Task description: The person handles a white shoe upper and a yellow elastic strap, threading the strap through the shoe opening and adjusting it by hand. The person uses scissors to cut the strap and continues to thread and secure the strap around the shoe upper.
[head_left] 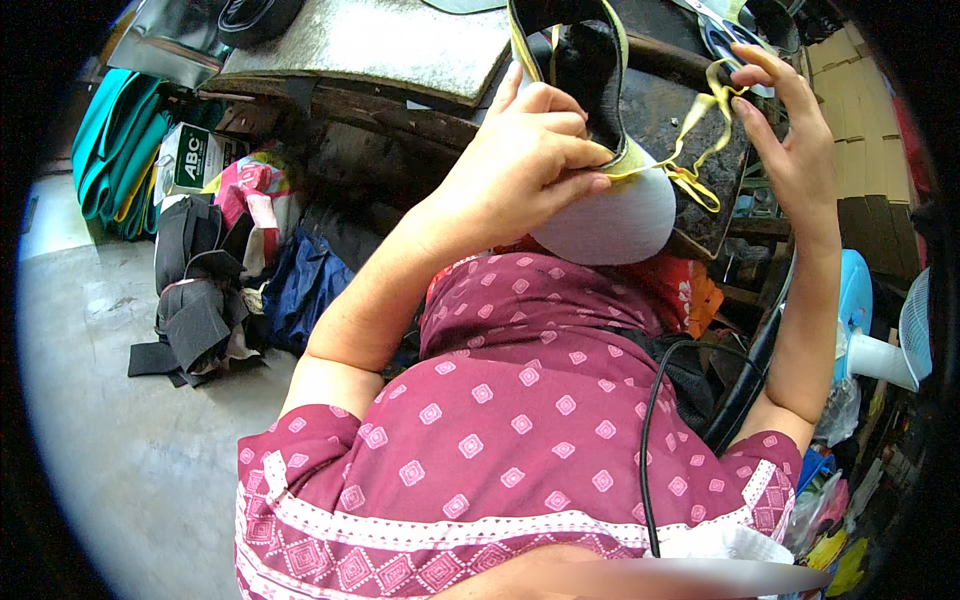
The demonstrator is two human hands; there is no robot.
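Note:
My left hand [535, 150] is closed on what looks like a shoe upper [622, 218], with a pale grey rounded end, a black lining and yellow edging. The thumb and fingers pinch its edge, and the black opening faces up beyond them. A thin yellow strip [690, 122] trails in loose loops from the edging toward the right. Its far end is pinched between the thumb and fingers of my right hand [785, 115], which is raised. Just past those fingertips lies a blue-and-white thing [722, 38], partly hidden, perhaps scissors.
A dark worn workbench [690, 200] lies under the piece, with a pale fuzzy board [370, 50] to its left. Black fabric scraps [195, 315], a blue bag [305, 290] and green folded sheets [115, 150] stand at left. At right are a blue-and-white fan [880, 355] and stacked cardboard [850, 100].

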